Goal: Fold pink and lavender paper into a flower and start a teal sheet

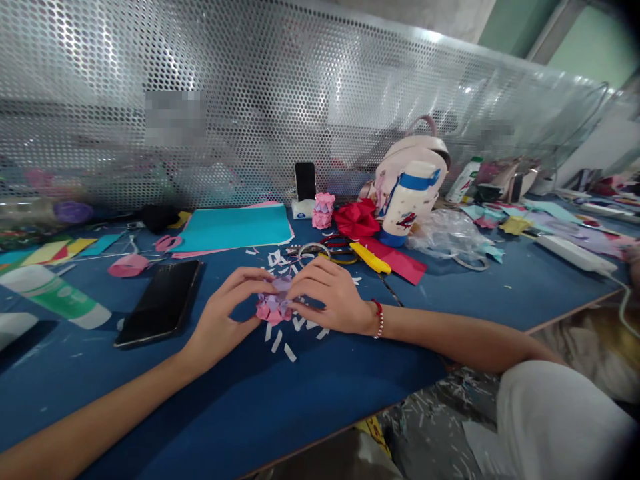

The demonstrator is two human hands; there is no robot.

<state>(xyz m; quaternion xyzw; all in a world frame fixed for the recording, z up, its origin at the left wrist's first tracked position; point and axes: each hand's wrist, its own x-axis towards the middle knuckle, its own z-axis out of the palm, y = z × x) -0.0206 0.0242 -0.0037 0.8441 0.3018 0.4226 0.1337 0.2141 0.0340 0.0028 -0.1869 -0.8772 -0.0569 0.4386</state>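
Between my hands is a small folded paper piece (274, 308), pink at the bottom and lilac on top, resting low over the blue table. My left hand (230, 303) grips its left side, thumb below and fingers at the upper edge. From the right, my right hand (327, 293) pinches the lilac upper part; a red and beaded bracelet circles that wrist. White paper scraps (277, 340) lie scattered around the piece. Behind my hands, a similar pink and lilac stacked paper piece (323, 211) stands beside a red folded paper flower (357, 219).
Beyond my right hand lie a yellow cutter (371, 258), a tape roll (314, 252) and red paper (400, 259). Blue sheets (237, 227) are stacked at the back. A black phone (160, 301) and a glue tube (57, 295) lie left. A bottle (407, 203) stands before a backpack (387, 157).
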